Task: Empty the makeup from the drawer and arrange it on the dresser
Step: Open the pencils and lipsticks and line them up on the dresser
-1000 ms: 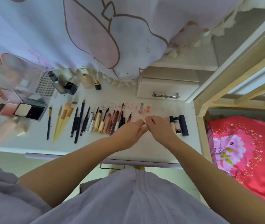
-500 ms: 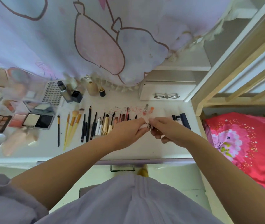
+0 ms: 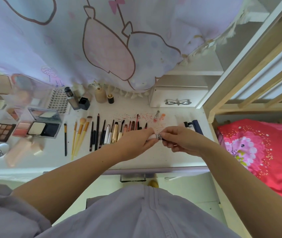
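Over the white dresser top (image 3: 154,157), both hands hold one small white makeup tube with a black-and-white printed band (image 3: 156,136). My left hand (image 3: 136,143) grips its white end. My right hand (image 3: 178,141) pinches the banded end. Most of the tube is hidden by fingers. Left of the hands lies a row of brushes, pencils and lip tubes (image 3: 102,133). Three dark tubes (image 3: 192,127) lie just behind my right hand. Two small pink lip items (image 3: 159,115) sit behind the hands among red smudges.
Palettes and compacts (image 3: 38,127) fill the left side, with bottles (image 3: 71,98) at the back. A small white drawer unit with a bow handle (image 3: 178,100) stands back right. A lilac curtain (image 3: 102,40) hangs overhead. A wooden bed frame (image 3: 240,83) and red bedding (image 3: 265,152) lie right.
The hands lifted slightly from the dresser and drew a little apart, exposing the tube's printed band between them. The camera view tilted, so the dresser appears lower and nearer.
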`<state>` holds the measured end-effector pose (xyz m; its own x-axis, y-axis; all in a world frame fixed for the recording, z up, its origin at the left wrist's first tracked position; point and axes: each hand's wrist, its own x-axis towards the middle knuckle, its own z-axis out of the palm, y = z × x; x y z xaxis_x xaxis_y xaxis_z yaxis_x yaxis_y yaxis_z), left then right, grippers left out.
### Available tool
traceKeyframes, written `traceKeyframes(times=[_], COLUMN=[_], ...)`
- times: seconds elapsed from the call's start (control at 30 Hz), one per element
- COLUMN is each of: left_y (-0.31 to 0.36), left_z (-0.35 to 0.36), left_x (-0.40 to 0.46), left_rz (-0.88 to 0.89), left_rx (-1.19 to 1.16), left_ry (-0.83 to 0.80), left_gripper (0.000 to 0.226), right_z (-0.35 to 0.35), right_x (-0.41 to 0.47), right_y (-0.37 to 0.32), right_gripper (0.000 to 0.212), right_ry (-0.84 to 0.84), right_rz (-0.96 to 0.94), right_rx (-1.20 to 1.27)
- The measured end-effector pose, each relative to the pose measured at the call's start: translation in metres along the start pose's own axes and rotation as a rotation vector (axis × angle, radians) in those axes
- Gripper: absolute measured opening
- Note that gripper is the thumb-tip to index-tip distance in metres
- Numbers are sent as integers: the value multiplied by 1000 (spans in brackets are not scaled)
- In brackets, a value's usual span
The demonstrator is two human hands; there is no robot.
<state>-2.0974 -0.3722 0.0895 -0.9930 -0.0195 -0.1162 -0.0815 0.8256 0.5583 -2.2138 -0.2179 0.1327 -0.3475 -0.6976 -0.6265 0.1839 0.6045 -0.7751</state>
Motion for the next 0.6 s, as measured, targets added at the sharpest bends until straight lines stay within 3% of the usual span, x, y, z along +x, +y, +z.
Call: traceKeyframes(times=[0.07,0.2,0.37,0.53,0.6], left_y=[-1,1,0,3,4], left_z=[-1,-3,-3,-4,-4], left_x=[0,2,5,10,12], left_rz=[0,16,15,27,27], left_rx=[-4,4,5,-4,4], left_ry=[11,35,36,56,48], left_gripper=[23,28,28,27,26], right_z=[-2,-6,-11,-13,-14], right_x=[0,0,2,2,3], right_y=[0,1,1,-1,-2], right_gripper=[17,39,17,37,32], right_ry=[2,-15,-21,10,21], right_rz=[-22,66,2,58,39], right_rx=[44,132,92,181,126])
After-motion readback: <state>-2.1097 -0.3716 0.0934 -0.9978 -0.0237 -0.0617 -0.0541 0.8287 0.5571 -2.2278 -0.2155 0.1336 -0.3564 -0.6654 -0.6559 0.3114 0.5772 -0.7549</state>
